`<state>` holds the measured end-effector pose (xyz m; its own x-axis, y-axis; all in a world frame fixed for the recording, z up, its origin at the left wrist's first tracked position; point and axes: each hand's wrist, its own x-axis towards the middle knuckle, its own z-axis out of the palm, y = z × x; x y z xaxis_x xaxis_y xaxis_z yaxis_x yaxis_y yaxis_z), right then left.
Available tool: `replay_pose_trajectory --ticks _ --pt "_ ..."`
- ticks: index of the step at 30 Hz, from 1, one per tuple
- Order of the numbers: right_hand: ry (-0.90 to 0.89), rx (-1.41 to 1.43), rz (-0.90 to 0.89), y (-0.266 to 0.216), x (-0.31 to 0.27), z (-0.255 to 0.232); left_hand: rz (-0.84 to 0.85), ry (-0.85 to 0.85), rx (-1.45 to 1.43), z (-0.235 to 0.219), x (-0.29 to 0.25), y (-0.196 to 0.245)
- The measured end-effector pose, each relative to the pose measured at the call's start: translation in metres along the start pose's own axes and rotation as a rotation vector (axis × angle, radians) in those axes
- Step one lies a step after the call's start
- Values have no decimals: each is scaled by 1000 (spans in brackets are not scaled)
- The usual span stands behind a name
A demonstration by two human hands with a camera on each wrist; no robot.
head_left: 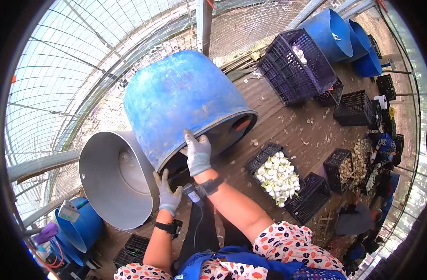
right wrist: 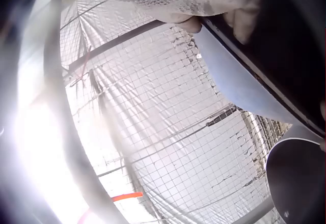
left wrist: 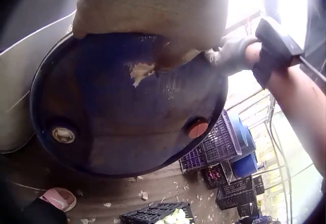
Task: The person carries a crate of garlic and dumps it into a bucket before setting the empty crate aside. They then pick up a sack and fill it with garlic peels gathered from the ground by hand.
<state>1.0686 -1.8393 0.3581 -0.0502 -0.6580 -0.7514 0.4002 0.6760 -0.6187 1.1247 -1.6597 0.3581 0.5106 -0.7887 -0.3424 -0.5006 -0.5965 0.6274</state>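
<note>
A large blue plastic drum (head_left: 181,88) leans over in front of me, its dark end tipped my way. That end (left wrist: 127,132) carries a red cap (left wrist: 197,128) and a whitish cap (left wrist: 63,135). My gloved right hand (head_left: 198,154) grips the drum's rim, with fingers on both sides of the edge (right wrist: 254,73). Lower on the same rim is my gloved left hand (head_left: 169,193), fingers straight and spread, thumb apart. Its glove (left wrist: 147,7) covers the top of the left wrist view. Beside the drum, a grey tub (head_left: 115,182) lies with its mouth toward me.
A black crate of white bulbs (head_left: 276,179) and another black crate (head_left: 309,198) stand on the wooden floor. Stacked crates (head_left: 293,70) and blue barrels (head_left: 328,35) line the right back. More blue barrels (head_left: 80,228) are at lower left. People (head_left: 356,217) work at the right.
</note>
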Motion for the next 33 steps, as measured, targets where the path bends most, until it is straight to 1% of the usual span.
replay_pose_trajectory --ticks 1,3,4,5,6,7,8,9,10,11,12,13,14,15,17,18,19,20,21,23,24,25,27,28,29,31,32,33 --pt "2 -19 32 -6 2 -5 5 6 1 -4 4 -10" --pt "-6 -42 29 -15 3 -17 120 -150 -53 -17 11 -46" --pt "-11 -68 -26 -9 11 -30 15 -130 -429 -25 25 -40" --pt "-21 -94 -85 -4 21 -42 26 -69 -344 -35 43 -35" --pt "-28 37 -81 -18 10 -47 38 -4 -259 -47 63 -30" --pt "-7 -179 -235 -7 25 -70 179 58 -119 -57 86 -23" --pt "-19 -176 -221 -13 21 -89 316 122 24 -67 109 -12" --pt "-9 -207 -111 -17 20 -114 336 138 89 -77 127 10" --pt "-12 -161 -141 -9 27 -146 355 151 152 -83 144 31" --pt "25 -192 -97 -2 33 -182 348 187 234 -82 159 44" --pt "43 -165 -34 -18 14 -201 340 224 315 -80 173 56" --pt "73 -121 10 -4 27 -241 301 142 326 -73 183 67" --pt "89 -87 3 -1 23 -263 260 60 336 -67 193 75" --pt "53 -134 -62 13 34 -293 220 -62 361 -48 208 67" --pt "-4 -206 30 10 33 -324 294 -340 290 -15 205 60" --pt "-10 -211 38 3 28 -319 283 -337 291 -9 197 67" --pt "2 -227 138 -11 14 -307 85 -455 63 -5 185 79" --pt "15 -240 235 -18 5 -300 -9 -516 -51 -5 175 90" --pt "16 -236 235 -15 2 -301 -111 -567 -161 -5 165 101" --pt "-54 -329 176 -8 -2 -299 141 -74 531 -12 158 119" --pt "-57 -336 182 -6 -7 -300 211 157 686 -7 164 110" --pt "-51 -345 183 -1 -11 -307 207 151 677 -6 171 105" --pt "-54 -376 257 11 -14 -320 11 -140 498 -9 188 96" --pt "-74 -367 277 16 -17 -329 13 -231 344 -21 183 97" --pt "-27 -387 300 19 -23 -342 5 -226 343 -22 178 90" --pt "87 -345 377 17 -40 -362 162 -509 238 -23 161 70" --pt "102 -327 441 14 -45 -374 193 -513 194 -27 134 81" --pt "126 -315 512 9 -53 -390 215 -526 144 -26 97 101"
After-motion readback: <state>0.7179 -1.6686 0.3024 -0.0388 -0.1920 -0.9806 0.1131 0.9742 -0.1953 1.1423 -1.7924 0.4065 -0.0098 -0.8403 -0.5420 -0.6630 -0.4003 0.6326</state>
